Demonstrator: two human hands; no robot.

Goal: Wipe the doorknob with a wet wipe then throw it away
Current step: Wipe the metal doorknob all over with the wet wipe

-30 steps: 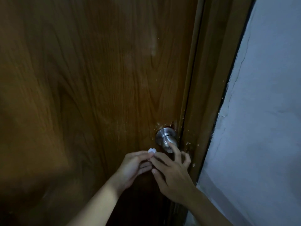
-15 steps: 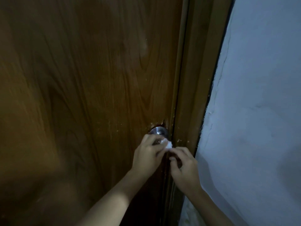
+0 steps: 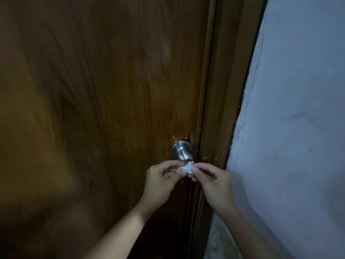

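A round silver doorknob (image 3: 182,151) sticks out of the brown wooden door (image 3: 102,90) near its right edge. Just below the knob, a small crumpled white wet wipe (image 3: 185,168) is pinched between both hands. My left hand (image 3: 160,181) grips the wipe's left side with thumb and fingertips. My right hand (image 3: 212,181) grips its right side. The wipe's top edge sits at the lower tip of the knob; whether it touches is unclear. The knob's upper part and round base plate are uncovered.
The brown door frame (image 3: 224,90) runs along the door's right edge. A rough pale grey wall (image 3: 298,128) fills the right side. The lighting is dim. No bin is in view.
My left hand covered the knob half a second ago; it has dropped below it. Both hands now hold the wipe between them, and the knob is exposed again.
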